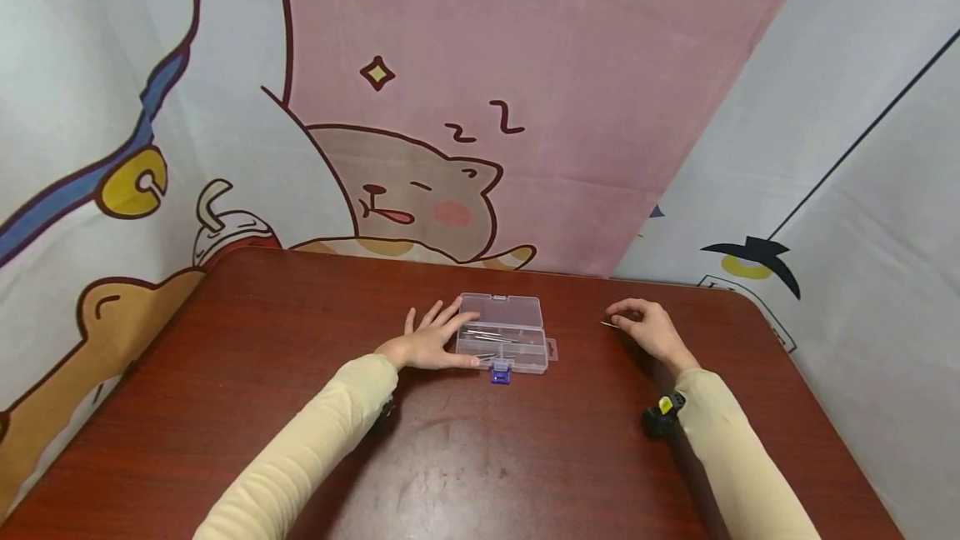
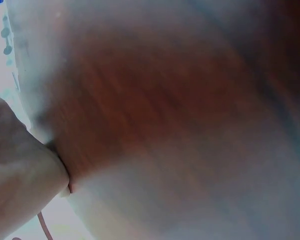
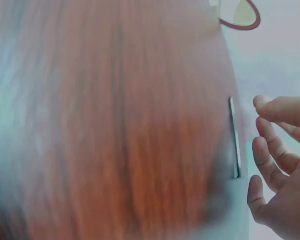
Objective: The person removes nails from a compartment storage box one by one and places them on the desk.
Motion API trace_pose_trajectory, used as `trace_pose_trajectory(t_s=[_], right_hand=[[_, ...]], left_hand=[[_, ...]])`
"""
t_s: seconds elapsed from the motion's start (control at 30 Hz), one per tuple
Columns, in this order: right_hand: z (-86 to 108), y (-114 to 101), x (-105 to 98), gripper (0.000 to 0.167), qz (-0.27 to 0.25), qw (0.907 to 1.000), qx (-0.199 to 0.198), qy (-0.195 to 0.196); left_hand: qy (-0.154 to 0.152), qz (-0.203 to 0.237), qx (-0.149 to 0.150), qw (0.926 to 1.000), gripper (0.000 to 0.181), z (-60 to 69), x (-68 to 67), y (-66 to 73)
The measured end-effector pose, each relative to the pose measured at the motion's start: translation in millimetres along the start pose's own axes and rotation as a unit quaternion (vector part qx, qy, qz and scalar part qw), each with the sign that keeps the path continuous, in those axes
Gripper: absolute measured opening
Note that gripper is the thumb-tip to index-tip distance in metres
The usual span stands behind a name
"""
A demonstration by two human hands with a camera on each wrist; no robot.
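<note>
A clear plastic compartment box [image 1: 525, 362] stands in the middle of the table with its lid [image 1: 517, 312] raised at the back and a blue latch [image 1: 500, 373] at the front. Several thin metal rods [image 1: 487, 336] lie in its compartments. My left hand [image 1: 427, 347] rests with spread fingers on the box's left side. To the right of the box, my right hand [image 1: 651, 330] hovers by a thin metal rod [image 3: 234, 137] on the table. In the right wrist view a gap shows between the fingertips and that rod. The left wrist view shows just part of the left hand [image 2: 25, 170].
The dark red-brown wooden table [image 1: 480, 457] reaches back to a cloth backdrop [image 1: 562, 107] with cartoon animals. A clear hang tab [image 1: 552, 349] sticks out from the box's right side.
</note>
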State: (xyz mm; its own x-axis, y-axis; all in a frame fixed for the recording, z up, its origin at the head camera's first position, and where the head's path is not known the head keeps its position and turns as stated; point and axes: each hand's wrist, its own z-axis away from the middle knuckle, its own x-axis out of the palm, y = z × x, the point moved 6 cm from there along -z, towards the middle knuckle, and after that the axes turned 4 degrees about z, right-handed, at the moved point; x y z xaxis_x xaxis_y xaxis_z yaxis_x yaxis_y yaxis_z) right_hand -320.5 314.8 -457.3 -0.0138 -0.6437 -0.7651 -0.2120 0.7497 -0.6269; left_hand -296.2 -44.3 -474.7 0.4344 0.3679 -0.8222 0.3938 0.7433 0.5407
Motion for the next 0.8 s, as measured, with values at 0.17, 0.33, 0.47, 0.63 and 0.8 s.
trace_pose_trajectory(t_s=[0.17, 0.33, 0.47, 0.63, 0.8], right_hand=[[-1.3, -13, 6, 0.016, -0.013, 0.9999, -0.011, -0.003], [-3.9, -30, 14, 0.017, -0.025, 0.9993, -0.027, -0.005], [-7.4, -45, 19, 0.017, -0.041, 0.9982, -0.044, -0.002], [-9.8, -58, 23, 0.017, -0.052, 0.9969, -0.059, -0.003], [-11.1, -65, 28, 0.017, -0.066, 0.9959, -0.061, -0.012]], left_hand=[[0.003, 0.000, 0.003, 1.0000, 0.083, 1.6, -1.0, 0.7], [0.001, -0.001, 0.001, 1.0000, 0.083, 2.1, -0.4, 0.4], [0.000, -0.002, 0.001, 1.0000, 0.084, 2.1, 0.1, 0.3], [0.005, 0.007, 0.007, 0.9999, 0.085, 0.5, 1.5, -1.7], [0.005, 0.014, 0.009, 0.9999, 0.085, 0.8, 0.8, -1.2]])
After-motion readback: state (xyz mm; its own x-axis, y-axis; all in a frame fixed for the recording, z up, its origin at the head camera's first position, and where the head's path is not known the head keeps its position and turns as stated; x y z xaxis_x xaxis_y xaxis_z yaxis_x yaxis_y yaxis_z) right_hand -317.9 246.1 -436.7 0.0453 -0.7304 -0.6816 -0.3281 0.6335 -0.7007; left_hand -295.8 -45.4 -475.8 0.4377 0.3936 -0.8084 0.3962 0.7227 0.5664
